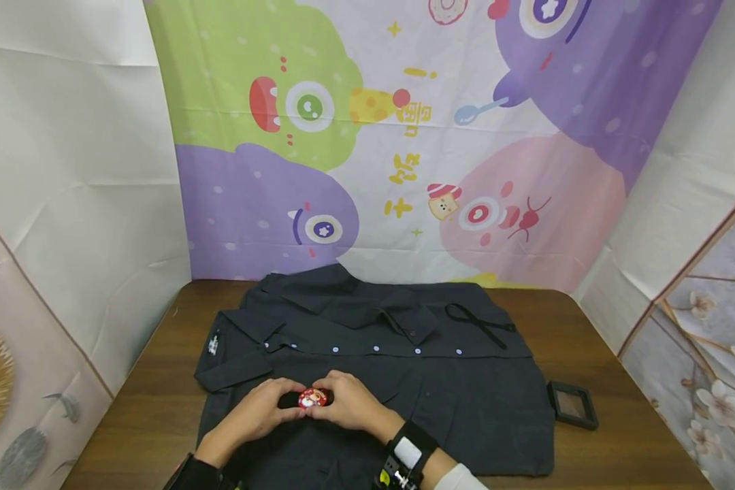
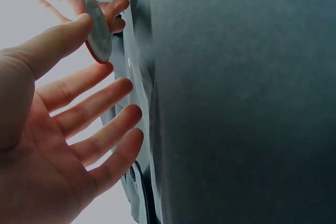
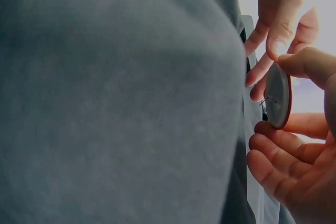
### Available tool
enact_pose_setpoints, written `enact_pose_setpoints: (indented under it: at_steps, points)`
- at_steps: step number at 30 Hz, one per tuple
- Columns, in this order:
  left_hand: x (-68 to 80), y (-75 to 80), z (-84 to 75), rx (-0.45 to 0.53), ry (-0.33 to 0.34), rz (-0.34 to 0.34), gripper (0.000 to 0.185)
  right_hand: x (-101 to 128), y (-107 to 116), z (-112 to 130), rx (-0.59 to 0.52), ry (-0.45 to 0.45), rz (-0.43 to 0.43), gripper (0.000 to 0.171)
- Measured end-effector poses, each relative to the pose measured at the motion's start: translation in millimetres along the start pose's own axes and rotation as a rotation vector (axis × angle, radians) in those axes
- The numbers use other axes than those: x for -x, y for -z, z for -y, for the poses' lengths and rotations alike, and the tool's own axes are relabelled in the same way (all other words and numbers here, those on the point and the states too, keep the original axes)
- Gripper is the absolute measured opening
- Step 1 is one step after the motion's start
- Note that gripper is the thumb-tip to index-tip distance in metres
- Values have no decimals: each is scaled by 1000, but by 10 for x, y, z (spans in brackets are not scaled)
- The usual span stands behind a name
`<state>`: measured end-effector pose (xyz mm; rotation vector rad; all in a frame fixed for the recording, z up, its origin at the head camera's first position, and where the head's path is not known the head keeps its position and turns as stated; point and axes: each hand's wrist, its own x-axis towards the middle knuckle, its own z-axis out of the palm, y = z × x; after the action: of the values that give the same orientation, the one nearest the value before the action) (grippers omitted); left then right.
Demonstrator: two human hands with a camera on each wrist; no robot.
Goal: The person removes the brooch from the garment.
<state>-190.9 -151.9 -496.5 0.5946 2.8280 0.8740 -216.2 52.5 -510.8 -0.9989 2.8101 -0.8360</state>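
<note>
Pinning a round badge onto the dark shirt

We keep the badge (image 1: 313, 397) pinched between left hand (image 1: 254, 412) and right hand (image 1: 349, 403) (both grips closed on it), flat against the shirt (image 1: 453, 381), well below its buttons.

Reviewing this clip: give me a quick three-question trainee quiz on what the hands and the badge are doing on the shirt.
1. True or false: both hands touch the round red badge.
2. What does the dark shirt lie on: A wooden table, B chair, C floor?
3. Which small thing lies to the right of the shirt?

Key:
1. True: left hand and right hand pinch it.
2. A.
3. A black square frame.
</note>
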Motion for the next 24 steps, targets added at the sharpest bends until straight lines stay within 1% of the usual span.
enact_pose_setpoints:
  at_steps: [11, 18, 24]
  points:
    - [1, 4, -11, 20, 20, -8, 36, -1, 19, 8, -18, 0, 3, 32]
    - [-1, 10, -22, 26, 22, -11, 36, 6, 23, -6, -45, -6, 1, 34]
    - [-27, -14, -9, 33, 47, -20, 33, 12, 23, -16, -57, -5, -7, 36]
